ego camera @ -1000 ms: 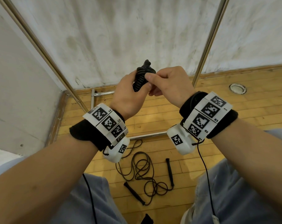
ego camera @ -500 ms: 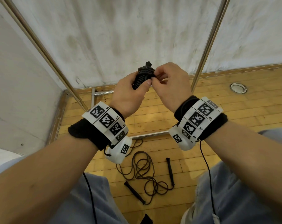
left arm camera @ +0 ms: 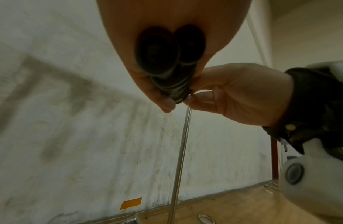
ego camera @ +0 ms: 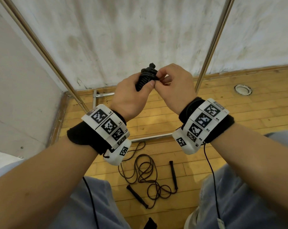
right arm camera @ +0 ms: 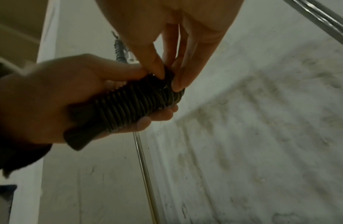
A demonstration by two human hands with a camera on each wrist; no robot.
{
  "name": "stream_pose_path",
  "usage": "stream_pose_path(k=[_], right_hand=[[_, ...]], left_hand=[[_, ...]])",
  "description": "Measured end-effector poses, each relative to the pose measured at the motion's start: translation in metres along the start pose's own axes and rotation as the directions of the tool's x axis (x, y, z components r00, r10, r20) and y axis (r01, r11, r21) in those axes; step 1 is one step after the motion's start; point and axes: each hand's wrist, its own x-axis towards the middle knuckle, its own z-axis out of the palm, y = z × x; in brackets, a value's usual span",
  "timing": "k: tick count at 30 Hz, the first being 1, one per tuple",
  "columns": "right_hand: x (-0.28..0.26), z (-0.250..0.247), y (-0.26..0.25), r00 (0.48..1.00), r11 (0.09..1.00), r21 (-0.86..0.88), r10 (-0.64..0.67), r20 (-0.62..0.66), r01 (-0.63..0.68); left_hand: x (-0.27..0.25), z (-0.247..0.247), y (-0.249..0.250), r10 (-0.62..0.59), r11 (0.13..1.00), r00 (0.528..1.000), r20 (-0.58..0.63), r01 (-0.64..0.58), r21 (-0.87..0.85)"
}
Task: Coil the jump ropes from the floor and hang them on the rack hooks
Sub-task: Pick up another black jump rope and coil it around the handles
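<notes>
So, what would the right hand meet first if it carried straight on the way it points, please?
The wound jump rope held in the left hand, it seems; the right hand pinches its top turns.

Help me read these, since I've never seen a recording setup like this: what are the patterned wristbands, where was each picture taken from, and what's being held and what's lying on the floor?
No machine here: these are a person's bare hands. Each wrist wears a marker band with a small camera. One view looks down from a head-worn camera; the other two look along each hand from the wrists. The left hand grips a black jump rope wound tightly round its two handles, and the right hand pinches the cord at the bundle's top end. On the wooden floor below lies a second jump rope, loose and tangled. The metal poles are probably the rack.
</notes>
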Motion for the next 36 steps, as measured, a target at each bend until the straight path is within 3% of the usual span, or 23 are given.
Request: stream_pose_path(k=[4, 7, 11, 16, 20, 27, 31, 36], right_hand=[[0.002, -0.001, -0.001, 1.0, 1.0, 0.03, -0.009, -0.012, 0.01], [-0.001, 0.001, -0.001, 0.998, 0.997, -0.046, -0.062, 0.021, 0.063], [-0.007, 0.005, 0.002, 0.991, 0.978, -0.173, -0.101, 0.092, 0.115], [-0.006, 0.006, 0.001, 0.992, 0.985, -0.145, -0.076, 0.105, 0.09], [-0.006, 0.004, -0.002, 0.986, 0.974, -0.166, -0.137, 0.096, 0.151], [-0.011, 0.004, -0.008, 0.959, 0.934, -0.221, -0.268, 0.087, 0.281], [-0.013, 0.003, -0.01, 0.961, 0.931, -0.24, -0.254, 0.113, 0.274], [-0.007, 0.0, -0.012, 0.969, 0.928, -0.28, -0.224, 0.103, 0.244]], left_hand=[[0.001, 0.0, 0.001, -0.037, 0.996, 0.998, 0.053, 0.041, -0.074], [0.002, -0.003, 0.0, -0.041, 0.995, 0.997, 0.066, 0.047, -0.086], [0.002, -0.003, -0.003, -0.087, 0.984, 0.995, 0.052, 0.094, -0.151], [0.004, -0.006, -0.006, -0.106, 0.974, 0.994, 0.025, 0.109, -0.197], [0.003, -0.003, -0.006, -0.095, 0.965, 0.995, 0.018, 0.097, -0.244], [0.014, 0.003, -0.003, -0.348, 0.872, 0.937, 0.027, 0.334, -0.357], [0.014, 0.005, -0.003, -0.321, 0.868, 0.932, 0.167, 0.36, -0.342], [0.012, 0.008, -0.005, -0.275, 0.902, 0.954, 0.118, 0.298, -0.313]])
